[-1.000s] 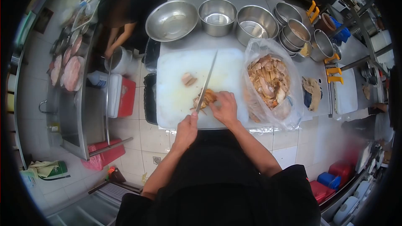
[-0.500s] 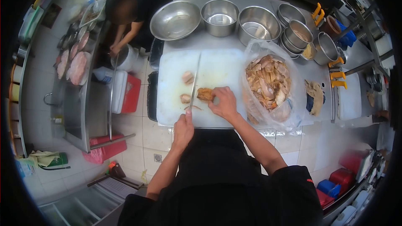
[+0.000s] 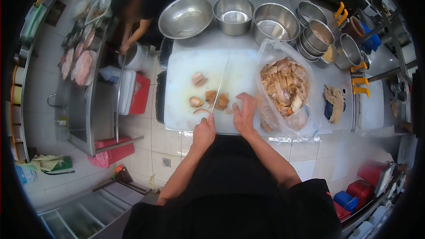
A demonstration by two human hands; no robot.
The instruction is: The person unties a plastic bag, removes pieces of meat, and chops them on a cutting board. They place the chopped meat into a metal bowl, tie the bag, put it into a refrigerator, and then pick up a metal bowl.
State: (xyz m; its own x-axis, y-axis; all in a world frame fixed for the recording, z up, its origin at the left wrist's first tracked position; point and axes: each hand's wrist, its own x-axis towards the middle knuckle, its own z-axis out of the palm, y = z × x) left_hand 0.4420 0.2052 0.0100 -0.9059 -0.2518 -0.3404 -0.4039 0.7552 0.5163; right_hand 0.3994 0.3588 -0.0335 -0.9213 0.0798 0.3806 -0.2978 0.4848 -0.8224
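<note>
My left hand (image 3: pixel 204 132) is closed around the handle of a long knife (image 3: pixel 222 79), whose blade points away over the white cutting board (image 3: pixel 181 66). The blade lies across browned meat (image 3: pixel 222 101), with pieces on both sides of it. Just right of the meat, my right hand (image 3: pixel 245 114) rests at the board with fingers apart and nothing held. More cut pieces (image 3: pixel 198 79) lie left of the knife, with a thin strip near my left hand. A clear plastic bag (image 3: pixel 285 90) full of sliced meat stands at the board's right edge.
Metal bowls and pots (image 3: pixel 233 15) line the back of the table. A brown cloth (image 3: pixel 333 104) lies right of the bag. At the back left, another person (image 3: pixel 141 28) bends over a bucket (image 3: pixel 136 57). Red bins (image 3: pixel 140 94) stand on the left floor.
The knife and my left hand have moved right, bringing the blade over the browned meat. My right hand has let go of the meat and drawn right, its fingers opened.
</note>
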